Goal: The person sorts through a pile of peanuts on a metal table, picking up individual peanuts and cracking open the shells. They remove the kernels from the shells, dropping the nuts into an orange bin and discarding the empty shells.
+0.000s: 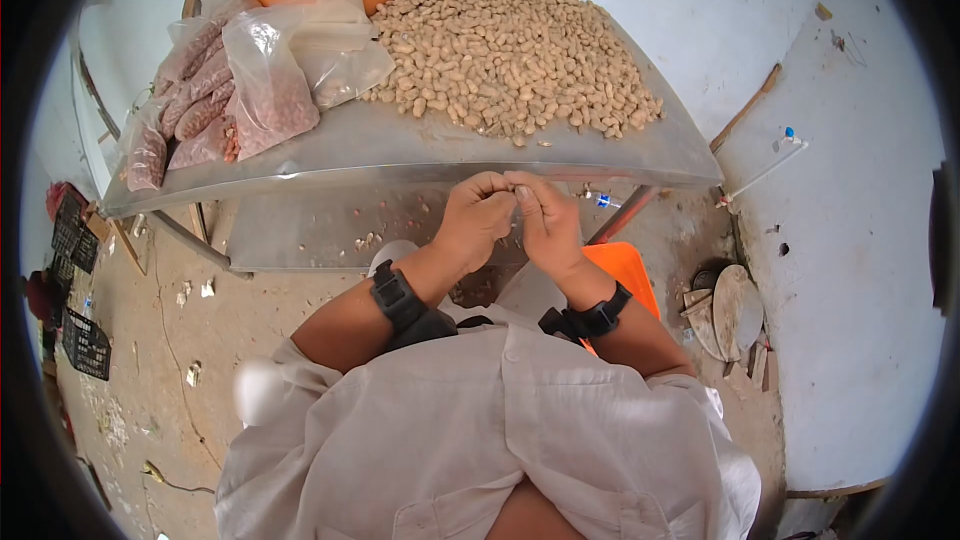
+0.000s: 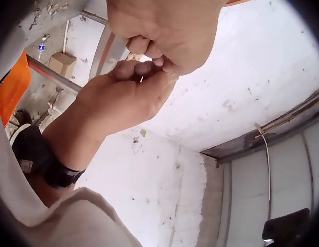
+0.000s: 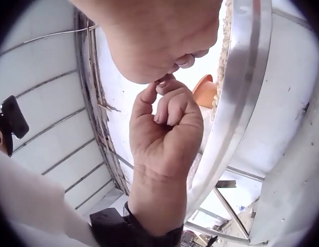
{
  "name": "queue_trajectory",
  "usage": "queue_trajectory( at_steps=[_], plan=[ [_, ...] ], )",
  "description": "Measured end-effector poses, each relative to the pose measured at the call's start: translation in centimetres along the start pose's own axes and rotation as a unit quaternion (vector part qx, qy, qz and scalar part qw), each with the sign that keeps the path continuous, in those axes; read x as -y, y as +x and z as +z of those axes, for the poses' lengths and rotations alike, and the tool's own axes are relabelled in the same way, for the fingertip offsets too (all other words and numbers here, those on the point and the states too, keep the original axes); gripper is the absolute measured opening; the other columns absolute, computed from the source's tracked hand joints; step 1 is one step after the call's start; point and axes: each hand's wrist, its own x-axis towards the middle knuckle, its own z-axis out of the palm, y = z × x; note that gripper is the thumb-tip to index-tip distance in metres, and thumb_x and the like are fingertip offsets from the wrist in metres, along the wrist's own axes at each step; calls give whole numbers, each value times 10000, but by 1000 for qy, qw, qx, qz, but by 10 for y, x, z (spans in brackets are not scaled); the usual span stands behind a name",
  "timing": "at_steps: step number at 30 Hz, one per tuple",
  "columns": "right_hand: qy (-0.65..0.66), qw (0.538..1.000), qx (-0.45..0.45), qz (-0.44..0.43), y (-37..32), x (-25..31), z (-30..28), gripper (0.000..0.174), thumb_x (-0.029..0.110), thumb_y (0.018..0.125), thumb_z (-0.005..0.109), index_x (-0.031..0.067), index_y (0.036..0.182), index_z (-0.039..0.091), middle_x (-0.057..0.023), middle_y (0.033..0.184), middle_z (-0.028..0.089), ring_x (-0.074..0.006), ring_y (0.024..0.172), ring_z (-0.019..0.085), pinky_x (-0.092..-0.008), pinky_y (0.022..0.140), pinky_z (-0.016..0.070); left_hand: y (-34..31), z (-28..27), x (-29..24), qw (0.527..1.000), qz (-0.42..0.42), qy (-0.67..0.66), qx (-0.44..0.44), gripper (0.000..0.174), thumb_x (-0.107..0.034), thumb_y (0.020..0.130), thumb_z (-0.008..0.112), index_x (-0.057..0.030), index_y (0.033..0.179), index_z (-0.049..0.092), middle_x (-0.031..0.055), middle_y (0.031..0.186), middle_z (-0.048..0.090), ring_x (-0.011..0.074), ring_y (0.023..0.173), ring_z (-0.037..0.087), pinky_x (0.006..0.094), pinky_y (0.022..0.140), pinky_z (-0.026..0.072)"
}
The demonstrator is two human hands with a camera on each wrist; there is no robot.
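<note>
The left hand (image 1: 478,218) and right hand (image 1: 550,225) are bare. Just behind the grip, each wrist wears a black band. The left band (image 1: 398,295) is wide, with a boxy black mount (image 1: 425,325) behind it. The right band (image 1: 603,318) is narrower, with a black block (image 1: 555,322) beside it. Farther back, bare forearms run into the loose sleeves (image 1: 300,360) of a pale beige shirt (image 1: 480,420) with a buttoned front.

No text, label, brand, number or sign was legible in any view. The small blue-capped bottle (image 1: 604,201) on the floor under the table was too small for any print on it to be read. The cardboard box (image 2: 62,64) in the left wrist view showed no readable marking.
</note>
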Motion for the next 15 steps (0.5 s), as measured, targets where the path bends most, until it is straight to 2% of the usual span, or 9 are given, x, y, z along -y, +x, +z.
queue_trajectory(
  at_steps=[5,8,11,12,14,15],
  plan=[
    [-62,997,1,37,0,2,7,150,117,915,471,28,938,591,-168,801,611,-317,687,613,-345,622,484,6,1,12,998,34,-1,-44,42,-38,852,518,-43,821,545,-18,652,473,45,500,378,201,423,269],
    [-98,992,1,76,1,-4,13,174,132,938,455,12,960,579,-124,811,623,-198,738,617,-314,621,461,7,5,16,996,38,-4,-86,34,-44,854,520,-41,842,552,-15,658,477,45,495,381,200,417,274],
    [11,994,-37,107,-3,-24,19,209,167,952,439,21,944,588,-72,761,593,-143,671,573,-270,579,440,6,8,16,994,12,-23,-109,46,-49,856,524,-35,878,563,-10,670,488,49,490,386,197,414,279],
    [94,981,-34,166,-4,-29,19,218,179,956,434,23,947,587,-54,756,579,-123,655,552,-253,567,430,5,7,14,994,1,-33,-101,57,-52,859,525,-32,892,567,-8,678,497,49,489,388,194,413,280],
    [258,924,-28,281,-4,-35,19,237,202,962,426,28,952,586,-18,746,551,-85,624,511,-219,545,411,6,3,13,995,-14,-51,-79,78,-55,864,526,-26,918,574,-2,696,519,49,487,392,188,412,282],
    [306,899,-32,311,-4,-34,18,240,208,962,427,27,963,583,-12,754,549,-78,620,504,-210,538,406,8,0,14,996,-21,-58,-65,88,-55,865,526,-23,929,576,1,706,531,49,486,394,185,412,283]
  ],
)
